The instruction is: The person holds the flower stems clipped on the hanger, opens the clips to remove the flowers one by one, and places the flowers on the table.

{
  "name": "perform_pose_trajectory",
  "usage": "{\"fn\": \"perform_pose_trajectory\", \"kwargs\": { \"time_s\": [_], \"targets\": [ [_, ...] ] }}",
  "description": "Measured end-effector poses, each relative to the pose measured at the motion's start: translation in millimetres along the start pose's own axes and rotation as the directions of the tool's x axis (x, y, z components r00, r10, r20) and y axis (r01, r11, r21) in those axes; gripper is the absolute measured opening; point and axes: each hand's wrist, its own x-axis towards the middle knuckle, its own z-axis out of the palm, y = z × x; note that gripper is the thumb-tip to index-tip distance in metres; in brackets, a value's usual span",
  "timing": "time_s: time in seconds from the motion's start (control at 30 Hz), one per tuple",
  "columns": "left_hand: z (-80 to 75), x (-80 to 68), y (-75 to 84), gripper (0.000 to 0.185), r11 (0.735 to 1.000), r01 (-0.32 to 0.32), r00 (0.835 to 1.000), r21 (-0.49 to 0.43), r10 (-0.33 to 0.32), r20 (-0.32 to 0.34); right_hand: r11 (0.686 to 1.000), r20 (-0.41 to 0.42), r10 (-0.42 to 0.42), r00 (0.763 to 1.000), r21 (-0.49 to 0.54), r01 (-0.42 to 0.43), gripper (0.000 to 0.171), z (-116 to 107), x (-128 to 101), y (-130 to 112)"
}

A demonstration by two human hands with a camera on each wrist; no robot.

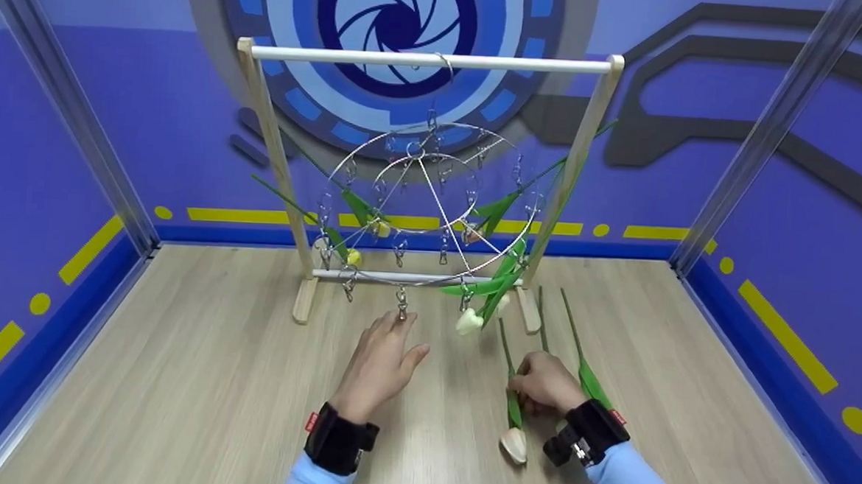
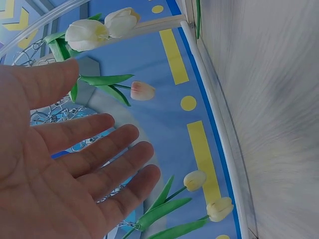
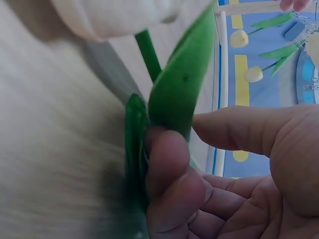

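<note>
The tulip (image 1: 514,423) lies lengthwise away from you under your right hand (image 1: 544,384), pinched at its leaves, while your left hand (image 1: 379,365), fingers spread and holding nothing, reaches toward the front clip (image 1: 402,300).

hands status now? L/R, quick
Left hand: open, fingers straight, fingertips at a hanging clip of the wire rack; holds nothing.
Right hand: closed, pinching a tulip by its leaves on the table.

Light blue sleeves, black wrist straps with small red tags, bare hands
</note>
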Motion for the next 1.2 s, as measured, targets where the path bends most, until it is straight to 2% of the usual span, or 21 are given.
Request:
{"fn": "perform_pose_trajectory", "kwargs": {
  "time_s": [0.23,0.4,0.57,0.7,0.83,0.97,1.07,1.2],
  "targets": [
    [-1.4,0.2,-0.9,0.049,1.000,-0.021,0.999,0.003,0.021,-0.034,1.000,0.019,-0.017,1.000,-0.007,0.017,0.012,-10,-2,-4],
    [-4.2,-0.1,-3.0,0.046,0.999,-0.032,0.998,0.009,0.032,-0.049,0.994,0.028,-0.104,0.994,0.022,0.103,0.014,-18,-5,-6],
    [-6.5,-0.5,-4.2,0.042,1.000,-0.020,0.999,0.010,0.020,-0.047,0.980,0.044,-0.200,0.979,0.022,0.199,0.014,-28,-9,-12],
    [-9.2,-2.3,-3.4,0.041,1.000,0.003,1.000,-0.015,-0.003,-0.001,0.969,0.049,-0.247,0.968,0.031,0.246,0.014,-35,-12,-17],
    [-14.8,-3.9,-0.2,0.041,0.999,0.024,0.997,-0.033,-0.022,0.073,0.968,0.057,-0.250,0.967,0.051,0.247,0.014,-44,-17,-24],
    [-23.3,-5.4,6.4,0.040,0.999,0.004,0.990,-0.044,0.002,0.144,0.960,0.021,-0.278,0.960,0.045,0.277,0.013,-53,-21,-30],
    [-29.1,-6.2,13.4,0.038,0.996,-0.016,0.982,-0.084,0.032,0.187,0.952,-0.029,-0.303,0.953,0.026,0.303,0.012,-60,-23,-34],
    [-34.7,-7.4,24.4,0.035,0.987,-0.045,0.979,-0.157,0.075,0.192,0.944,-0.081,-0.325,0.942,0.039,0.329,0.014,-67,-24,-37]
  ]
}}
